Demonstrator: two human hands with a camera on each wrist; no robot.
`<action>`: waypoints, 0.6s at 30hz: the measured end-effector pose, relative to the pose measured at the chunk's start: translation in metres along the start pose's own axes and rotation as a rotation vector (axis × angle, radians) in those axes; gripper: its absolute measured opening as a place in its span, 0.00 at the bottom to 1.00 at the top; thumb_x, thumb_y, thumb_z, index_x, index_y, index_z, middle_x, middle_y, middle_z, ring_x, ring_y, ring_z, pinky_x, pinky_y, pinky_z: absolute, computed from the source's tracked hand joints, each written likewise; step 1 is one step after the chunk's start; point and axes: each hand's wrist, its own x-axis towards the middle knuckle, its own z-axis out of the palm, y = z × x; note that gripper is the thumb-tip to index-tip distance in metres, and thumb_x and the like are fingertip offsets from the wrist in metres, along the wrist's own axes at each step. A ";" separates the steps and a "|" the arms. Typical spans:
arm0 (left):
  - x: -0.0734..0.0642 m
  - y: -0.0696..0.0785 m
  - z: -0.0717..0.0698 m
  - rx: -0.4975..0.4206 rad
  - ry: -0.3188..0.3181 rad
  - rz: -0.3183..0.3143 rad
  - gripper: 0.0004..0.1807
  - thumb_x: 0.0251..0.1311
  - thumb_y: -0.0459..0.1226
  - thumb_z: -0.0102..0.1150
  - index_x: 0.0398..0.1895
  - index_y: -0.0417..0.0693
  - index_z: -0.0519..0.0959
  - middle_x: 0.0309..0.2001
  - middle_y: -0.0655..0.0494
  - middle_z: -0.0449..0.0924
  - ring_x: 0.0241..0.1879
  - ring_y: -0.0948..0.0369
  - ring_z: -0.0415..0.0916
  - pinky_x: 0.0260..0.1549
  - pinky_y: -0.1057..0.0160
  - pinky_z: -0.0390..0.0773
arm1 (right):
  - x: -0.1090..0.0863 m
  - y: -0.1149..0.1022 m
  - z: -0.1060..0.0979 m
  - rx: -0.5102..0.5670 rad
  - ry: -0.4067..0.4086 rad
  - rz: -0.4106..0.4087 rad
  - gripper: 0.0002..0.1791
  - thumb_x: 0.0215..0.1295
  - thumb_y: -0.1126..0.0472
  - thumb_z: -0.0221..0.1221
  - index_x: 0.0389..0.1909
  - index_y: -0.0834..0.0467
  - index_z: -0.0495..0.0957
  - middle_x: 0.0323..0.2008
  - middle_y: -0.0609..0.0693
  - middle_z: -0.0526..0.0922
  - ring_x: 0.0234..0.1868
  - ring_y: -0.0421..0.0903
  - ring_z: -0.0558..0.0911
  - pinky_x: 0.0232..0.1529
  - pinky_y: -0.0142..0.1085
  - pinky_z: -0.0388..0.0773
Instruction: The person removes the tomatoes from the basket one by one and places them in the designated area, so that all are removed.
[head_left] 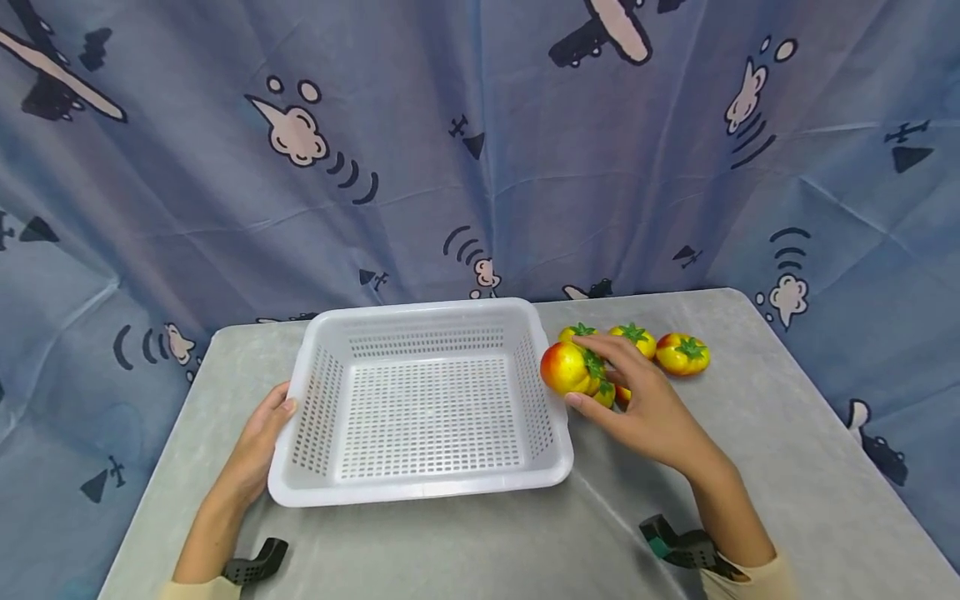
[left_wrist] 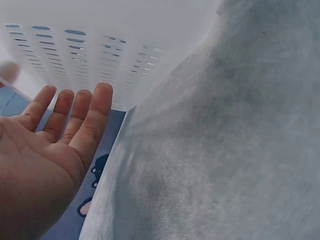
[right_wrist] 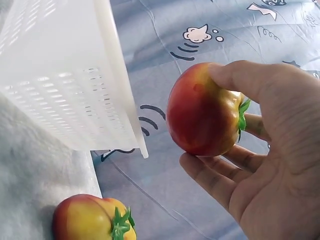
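A white plastic basket [head_left: 420, 490] with slotted walls sits on the table, nothing inside it. At its left rim, my left hand [head_left: 258, 437] grips the basket, thumb over the edge; in the left wrist view the fingers [left_wrist: 95, 112] stretch along the outer wall. My right hand [head_left: 656, 412] holds a red-and-yellow tomato [right_wrist: 200, 112] with a green leafy top between thumb and fingers, raised beside the basket's right rim. More tomatoes lie on the table behind and under this hand, partly hidden; one tomato [head_left: 682, 354] lies farthest right.
A grey cloth covers the table [head_left: 465, 550]. Behind it hangs a blue patterned curtain [head_left: 420, 208]. Another tomato [right_wrist: 82, 220] rests on the table below the held one in the right wrist view.
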 end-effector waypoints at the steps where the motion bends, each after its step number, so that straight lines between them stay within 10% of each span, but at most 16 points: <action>1: 0.000 0.000 0.000 0.000 0.000 0.002 0.26 0.86 0.46 0.36 0.79 0.44 0.56 0.56 0.67 0.80 0.48 0.65 0.86 0.43 0.61 0.89 | 0.000 0.000 -0.001 -0.003 0.006 -0.007 0.36 0.67 0.57 0.73 0.75 0.49 0.72 0.72 0.55 0.73 0.70 0.59 0.76 0.61 0.67 0.79; 18: 0.002 -0.001 0.002 -0.014 -0.005 0.004 0.28 0.86 0.47 0.36 0.80 0.43 0.54 0.57 0.68 0.80 0.50 0.65 0.86 0.43 0.60 0.89 | 0.001 0.010 -0.010 -0.079 0.013 0.026 0.35 0.68 0.56 0.71 0.74 0.51 0.71 0.73 0.56 0.71 0.69 0.61 0.76 0.62 0.65 0.79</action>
